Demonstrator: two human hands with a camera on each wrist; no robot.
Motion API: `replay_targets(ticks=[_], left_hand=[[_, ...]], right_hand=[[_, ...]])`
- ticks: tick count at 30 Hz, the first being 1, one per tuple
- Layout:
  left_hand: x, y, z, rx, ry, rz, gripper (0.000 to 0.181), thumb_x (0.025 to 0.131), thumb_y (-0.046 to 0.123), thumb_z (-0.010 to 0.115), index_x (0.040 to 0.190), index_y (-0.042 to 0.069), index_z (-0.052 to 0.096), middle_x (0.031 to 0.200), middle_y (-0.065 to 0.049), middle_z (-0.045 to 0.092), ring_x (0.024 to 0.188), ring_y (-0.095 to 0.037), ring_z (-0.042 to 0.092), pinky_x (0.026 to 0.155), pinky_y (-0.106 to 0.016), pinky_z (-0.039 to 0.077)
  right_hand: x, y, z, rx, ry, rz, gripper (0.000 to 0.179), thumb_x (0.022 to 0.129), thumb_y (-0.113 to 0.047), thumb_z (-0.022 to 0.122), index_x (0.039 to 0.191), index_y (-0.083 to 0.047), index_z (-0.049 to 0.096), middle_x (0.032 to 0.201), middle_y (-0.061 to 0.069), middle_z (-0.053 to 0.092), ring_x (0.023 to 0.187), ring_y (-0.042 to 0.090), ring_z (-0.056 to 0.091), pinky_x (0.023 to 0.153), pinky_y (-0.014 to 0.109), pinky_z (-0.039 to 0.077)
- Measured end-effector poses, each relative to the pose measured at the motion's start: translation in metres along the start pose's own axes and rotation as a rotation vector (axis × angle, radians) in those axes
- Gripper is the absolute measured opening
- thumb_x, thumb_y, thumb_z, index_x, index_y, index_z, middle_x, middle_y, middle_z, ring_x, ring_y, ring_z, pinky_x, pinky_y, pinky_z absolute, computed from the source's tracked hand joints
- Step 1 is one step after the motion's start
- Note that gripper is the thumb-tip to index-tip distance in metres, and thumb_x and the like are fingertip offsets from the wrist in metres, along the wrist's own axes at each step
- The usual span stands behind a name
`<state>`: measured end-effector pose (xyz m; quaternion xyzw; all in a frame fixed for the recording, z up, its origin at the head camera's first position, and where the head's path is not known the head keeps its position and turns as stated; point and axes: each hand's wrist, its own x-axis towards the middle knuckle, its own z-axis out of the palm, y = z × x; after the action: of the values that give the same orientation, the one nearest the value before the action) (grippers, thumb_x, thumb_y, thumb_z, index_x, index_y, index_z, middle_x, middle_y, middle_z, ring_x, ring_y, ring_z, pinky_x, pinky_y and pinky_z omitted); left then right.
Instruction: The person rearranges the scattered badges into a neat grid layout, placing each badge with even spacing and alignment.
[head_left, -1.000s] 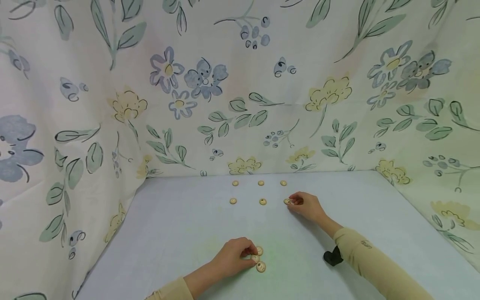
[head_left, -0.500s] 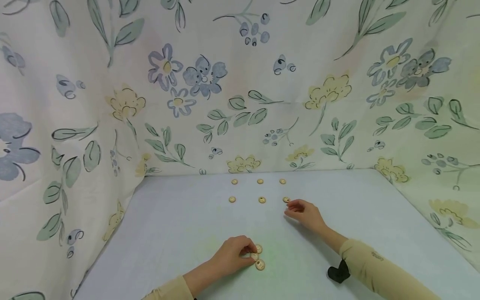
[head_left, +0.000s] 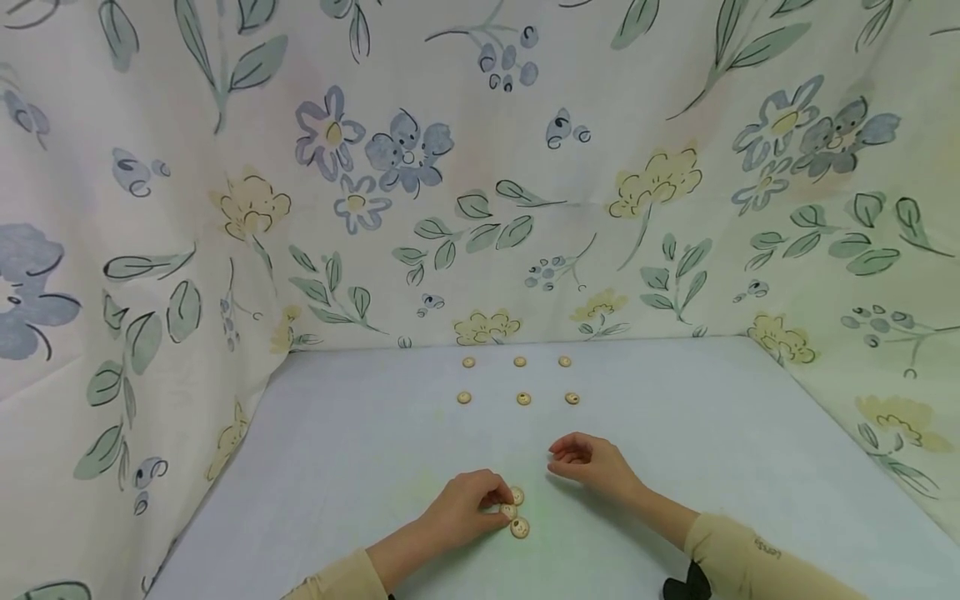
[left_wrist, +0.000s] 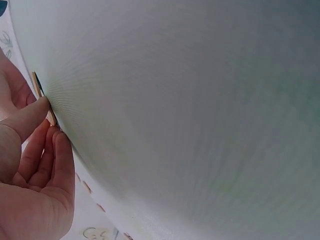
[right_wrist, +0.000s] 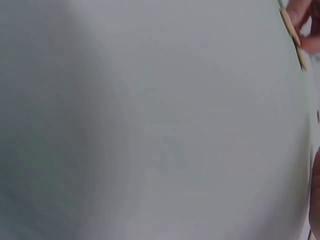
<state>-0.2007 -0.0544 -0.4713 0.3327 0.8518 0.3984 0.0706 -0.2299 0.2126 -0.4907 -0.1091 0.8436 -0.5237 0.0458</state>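
Note:
My left hand [head_left: 465,510] rests low over the table, thumb and fingertip pinching the edges of a pale round wooden button [head_left: 508,511]. Two more buttons lie against it, one behind [head_left: 517,496] and one in front [head_left: 520,527]. From the left wrist view, a thin button [left_wrist: 37,82] shows edge-on beside the thumb. My right hand [head_left: 596,467] hovers to the right of that group, fingers loosely bent with nothing between them. Only a sliver of the right hand [right_wrist: 315,195] enters the right wrist view.
Farther back, several like buttons form two rows: a far row with a left button [head_left: 468,362] and a near row ending in a right button [head_left: 572,398]. A floral cloth [head_left: 480,250] hangs behind the white table [head_left: 360,433]. A black object [head_left: 686,583] shows below the right sleeve.
My right hand has come away from the right button of the near row and drawn back toward the left hand. That button stays in the row. The left hand keeps its place.

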Motion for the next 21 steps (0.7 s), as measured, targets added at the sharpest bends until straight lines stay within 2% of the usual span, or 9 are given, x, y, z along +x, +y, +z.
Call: replay_targets(ticks=[7,11,18,21], left_hand=[[0.0,-0.001,0.001,0.0,0.01,0.018,0.015,0.081,0.007,0.078,0.092,0.012,0.068,0.089,0.007,0.064,0.081,-0.003,0.057,0.074,-0.02,0.049],[0.0,-0.001,0.0,0.008,0.022,0.04,0.015,0.081,0.007,0.078,0.092,0.012,0.068,0.089,0.006,0.064,0.08,-0.003,0.056,0.073,-0.02,0.049],[-0.001,-0.001,0.0,0.02,0.032,0.068,0.014,0.082,0.006,0.077,0.092,0.01,0.068,0.089,0.004,0.065,0.081,-0.004,0.057,0.073,-0.02,0.049],[-0.001,0.0,0.0,0.026,0.028,0.067,0.013,0.083,0.006,0.076,0.092,0.01,0.068,0.089,0.004,0.065,0.081,-0.005,0.057,0.073,-0.021,0.049]], right_hand=[[-0.019,-0.011,0.014,0.022,-0.098,-0.044,0.027,0.082,-0.02,0.079,0.101,-0.004,0.068,0.087,0.002,0.066,0.075,0.01,0.06,0.067,0.021,0.051],[-0.027,-0.017,0.021,0.029,-0.146,-0.099,0.025,0.082,-0.02,0.08,0.099,-0.006,0.068,0.083,-0.001,0.065,0.072,0.008,0.06,0.065,0.021,0.051],[-0.038,-0.023,0.034,-0.047,-0.201,-0.295,0.022,0.082,-0.024,0.08,0.096,-0.013,0.068,0.082,-0.004,0.066,0.072,0.006,0.06,0.066,0.023,0.053],[-0.041,-0.023,0.041,-0.079,-0.213,-0.389,0.02,0.081,-0.022,0.08,0.096,-0.014,0.067,0.083,-0.003,0.066,0.072,0.007,0.06,0.066,0.023,0.053]])
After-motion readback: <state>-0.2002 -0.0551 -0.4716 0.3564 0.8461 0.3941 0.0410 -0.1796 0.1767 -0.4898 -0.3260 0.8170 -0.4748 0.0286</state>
